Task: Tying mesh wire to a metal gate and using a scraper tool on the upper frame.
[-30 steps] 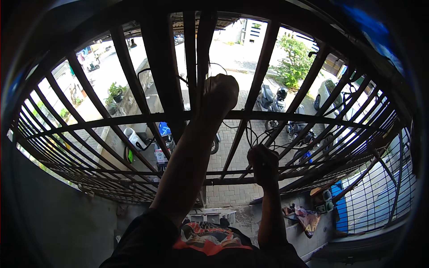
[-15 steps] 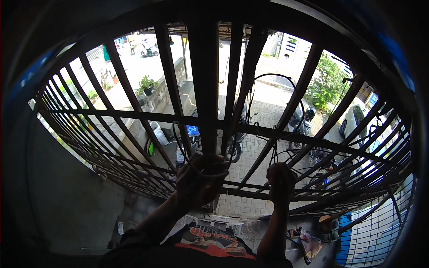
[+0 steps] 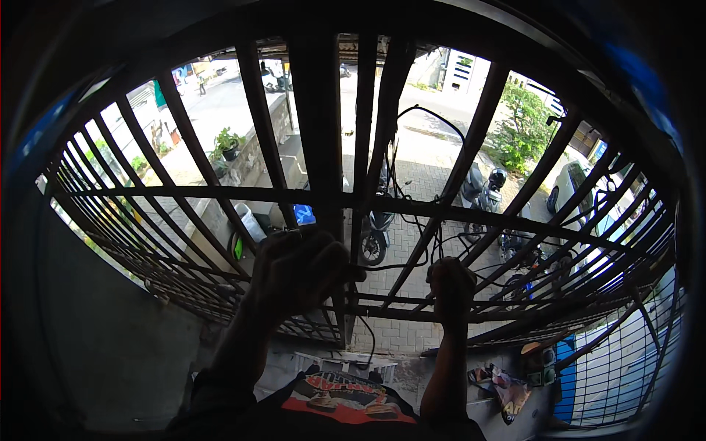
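No longer looped about the left hand [image 3: 300, 270], one dark cable [image 3: 393, 268] stretches toward the right hand [image 3: 451, 287], two fists clenched on cable.

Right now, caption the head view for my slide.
Left hand and right hand hold dark cable before a barred grille, motorcycles parked beyond.

Dark barred grille [image 3: 316, 117], with thin black cable [image 3: 420, 107] in loops across it.

Left hand [image 3: 300, 272]: left of centre, curled round wire
Right hand [image 3: 451, 287]: right of centre, gripping wire
Black wire [image 3: 393, 267]: centre, between both hands
Metal bars [image 3: 315, 117]: across the frame
Motorbike [image 3: 373, 248]: centre, beyond bars
Tree [image 3: 517, 125]: upper right
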Demonstrator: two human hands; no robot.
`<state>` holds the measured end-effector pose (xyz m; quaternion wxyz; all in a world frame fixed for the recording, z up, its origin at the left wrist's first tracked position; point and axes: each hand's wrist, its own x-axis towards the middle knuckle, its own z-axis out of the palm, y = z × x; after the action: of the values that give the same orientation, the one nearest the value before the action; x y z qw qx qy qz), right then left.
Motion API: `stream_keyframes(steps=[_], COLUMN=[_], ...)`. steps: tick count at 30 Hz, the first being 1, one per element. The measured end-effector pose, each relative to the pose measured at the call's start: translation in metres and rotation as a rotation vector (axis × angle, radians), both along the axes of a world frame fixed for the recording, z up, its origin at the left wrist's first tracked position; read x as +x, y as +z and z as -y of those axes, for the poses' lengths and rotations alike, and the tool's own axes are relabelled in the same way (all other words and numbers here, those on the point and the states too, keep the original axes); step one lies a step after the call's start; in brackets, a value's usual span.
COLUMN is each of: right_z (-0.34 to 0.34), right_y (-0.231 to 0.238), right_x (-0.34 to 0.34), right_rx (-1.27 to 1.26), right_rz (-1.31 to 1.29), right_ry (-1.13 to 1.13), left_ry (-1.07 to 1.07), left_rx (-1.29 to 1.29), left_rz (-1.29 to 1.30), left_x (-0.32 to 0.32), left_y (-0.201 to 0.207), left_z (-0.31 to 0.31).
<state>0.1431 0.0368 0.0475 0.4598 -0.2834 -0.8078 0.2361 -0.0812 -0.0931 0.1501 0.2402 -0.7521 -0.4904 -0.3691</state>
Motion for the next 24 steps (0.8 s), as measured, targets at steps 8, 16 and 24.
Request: stream_keyframes(steps=[8,16,24], right_z=[0.000,0.010,0.005], right_y=[0.004,0.000,-0.002], right_x=[-0.001,-0.006,-0.002], right_rx=[0.289,0.105,0.058], right_rz=[0.031,-0.063,-0.071], right_ry=[-0.026,0.015,-0.043], left_ry=[-0.414,-1.768,-0.353], left_rx=[-0.451,-0.293,-0.050], left_rz=[1.153,1.483,0.857], left_x=[0.054,0.049,0.075], left_y=[0.034,0.035,0.016], left_z=[-0.044,-0.120,-0.074])
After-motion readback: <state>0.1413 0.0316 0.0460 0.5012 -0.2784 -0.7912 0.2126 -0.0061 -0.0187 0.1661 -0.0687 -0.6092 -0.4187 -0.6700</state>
